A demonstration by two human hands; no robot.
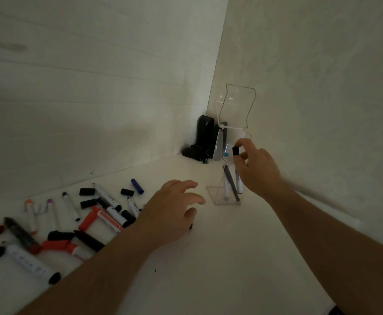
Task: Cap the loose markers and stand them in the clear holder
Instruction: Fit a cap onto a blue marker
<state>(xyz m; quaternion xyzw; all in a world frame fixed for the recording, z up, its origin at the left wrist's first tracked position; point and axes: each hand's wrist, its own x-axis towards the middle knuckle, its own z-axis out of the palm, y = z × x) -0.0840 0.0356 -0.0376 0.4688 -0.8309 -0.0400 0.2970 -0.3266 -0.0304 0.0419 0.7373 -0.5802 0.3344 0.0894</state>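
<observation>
The clear holder (222,196) stands on the white table near the right wall, with three markers (231,183) upright inside it. My right hand (257,169) pinches the black cap end of a marker (235,151) at the holder's top opening. My left hand (174,208) hovers over the table left of the holder, fingers spread and relaxed, holding nothing. Loose markers and caps (108,208) in black, red, blue, purple and orange lie scattered at the left.
A black device (203,139) with a cable sits in the far corner behind the holder. White walls close in at the back and right. A blue cap (137,186) lies apart from the pile. Bare table (208,258) spreads between my arms.
</observation>
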